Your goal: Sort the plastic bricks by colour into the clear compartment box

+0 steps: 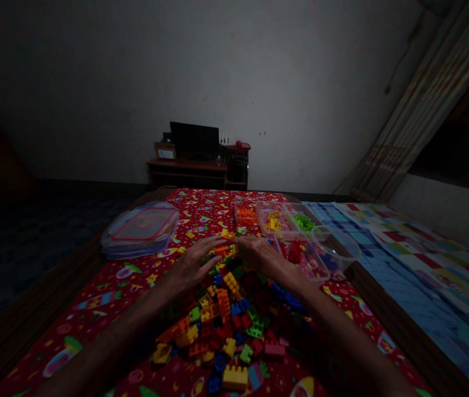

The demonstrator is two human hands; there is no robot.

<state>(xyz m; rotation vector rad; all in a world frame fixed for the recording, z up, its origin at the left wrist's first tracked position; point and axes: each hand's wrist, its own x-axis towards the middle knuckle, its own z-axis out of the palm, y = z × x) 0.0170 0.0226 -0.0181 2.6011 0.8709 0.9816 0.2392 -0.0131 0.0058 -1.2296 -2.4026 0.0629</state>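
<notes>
A loose heap of plastic building bricks [223, 303] in yellow, orange, red, green and blue lies on the red patterned cloth. Over its far end reaches my left hand [199, 262], its fingers stretched out and thumb apart, with nothing visible in it. My right hand [256, 253] is just opposite, back upward, fingers extended toward the left hand; its palm side is hidden. The two hands' fingertips almost meet above the bricks. Right of them, a clear container [300, 275] has red bricks [294, 252] inside.
Clear boxes behind hold orange bricks [246, 216], yellow bricks [273, 221] and green bricks [304, 223]. A round clear tub [348, 248] with dark blue pieces stands at the right. Stacked clear lids [141, 229] lie left. A desk with a monitor [195, 140] is against the wall.
</notes>
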